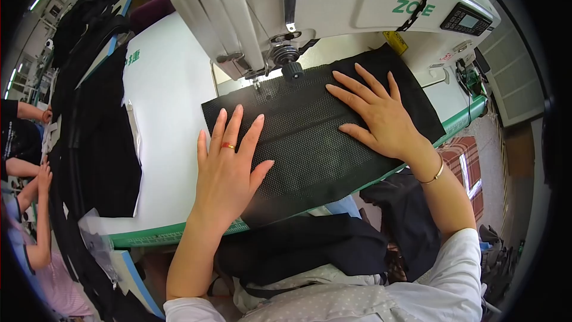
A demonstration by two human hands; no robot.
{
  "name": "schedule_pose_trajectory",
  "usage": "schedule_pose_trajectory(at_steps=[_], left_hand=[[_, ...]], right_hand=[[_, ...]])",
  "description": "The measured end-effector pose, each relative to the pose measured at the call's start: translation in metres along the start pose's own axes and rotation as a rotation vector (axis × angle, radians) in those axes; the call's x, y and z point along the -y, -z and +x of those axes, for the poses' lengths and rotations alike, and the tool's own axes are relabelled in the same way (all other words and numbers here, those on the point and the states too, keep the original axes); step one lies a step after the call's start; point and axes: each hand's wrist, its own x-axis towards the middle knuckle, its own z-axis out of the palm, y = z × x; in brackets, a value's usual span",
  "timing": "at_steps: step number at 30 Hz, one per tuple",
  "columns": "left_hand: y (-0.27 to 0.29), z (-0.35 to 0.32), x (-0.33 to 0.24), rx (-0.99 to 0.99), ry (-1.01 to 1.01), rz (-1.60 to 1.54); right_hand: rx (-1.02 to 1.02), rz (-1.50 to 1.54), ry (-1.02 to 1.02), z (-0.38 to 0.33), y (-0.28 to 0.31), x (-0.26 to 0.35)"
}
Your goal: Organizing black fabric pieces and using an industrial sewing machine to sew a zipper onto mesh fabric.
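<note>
A black mesh fabric panel (304,155) lies flat on the white sewing table (170,119), its upper left part close to the presser foot (257,83) of a white sewing machine (357,0). My left hand (229,164), with a ring on one finger, rests near the panel's left edge, fingers spread. Flat on the right part of the panel is my right hand (378,113), its fingers apart too. A plain black strip shows along the panel's right side. Neither hand grips anything.
Black fabric pieces (107,149) are stacked at the table's left. Dark cloth (304,244) hangs over my lap below the green table edge (155,234). A control panel (466,20) sits on the machine's right end. Other people's arms (39,197) show at far left.
</note>
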Motion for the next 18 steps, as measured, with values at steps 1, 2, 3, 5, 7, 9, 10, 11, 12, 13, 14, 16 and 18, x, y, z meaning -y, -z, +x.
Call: schedule_pose_trajectory(at_steps=[1, 2, 3, 5, 7, 9, 10, 11, 12, 13, 14, 16, 18], left_hand=[[-0.001, 0.003, 0.002, -0.005, -0.005, 0.009], [-0.001, 0.001, 0.003, -0.005, 0.005, -0.001], [-0.001, 0.000, 0.003, -0.009, 0.001, -0.001], [0.004, -0.007, 0.001, 0.027, 0.044, -0.030], [0.009, -0.016, -0.004, 0.036, 0.030, -0.061], [0.010, -0.022, -0.010, 0.067, 0.013, -0.117], [0.010, -0.025, -0.013, 0.072, 0.006, -0.113], [0.012, -0.026, -0.015, 0.072, 0.020, -0.107], [0.013, -0.026, -0.018, 0.071, 0.021, -0.114], [0.013, -0.025, -0.019, 0.064, 0.032, -0.105], [0.014, -0.026, -0.021, 0.062, 0.038, -0.098], [0.009, -0.027, -0.018, 0.036, 0.038, -0.059], [0.007, -0.028, -0.017, 0.051, 0.052, -0.042]], right_hand=[[-0.014, 0.026, 0.001, 0.000, -0.001, 0.000], [-0.028, 0.053, 0.003, 0.000, -0.002, 0.001], [-0.090, 0.087, -0.015, -0.001, 0.005, -0.002], [-0.353, 0.223, -0.085, -0.002, 0.011, -0.023], [-0.361, 0.147, -0.262, -0.008, 0.020, -0.052], [-0.320, 0.058, -0.326, -0.019, 0.018, -0.080], [-0.286, 0.064, -0.336, -0.023, 0.020, -0.086], [-0.345, 0.048, -0.300, -0.026, 0.015, -0.092], [-0.366, 0.182, -0.336, -0.028, 0.016, -0.094], [-0.388, 0.316, -0.371, -0.028, 0.015, -0.094], [-0.406, 0.302, -0.336, -0.028, 0.011, -0.098], [-0.377, 0.349, -0.350, -0.024, 0.009, -0.087], [-0.400, 0.442, -0.298, -0.019, 0.014, -0.070]])
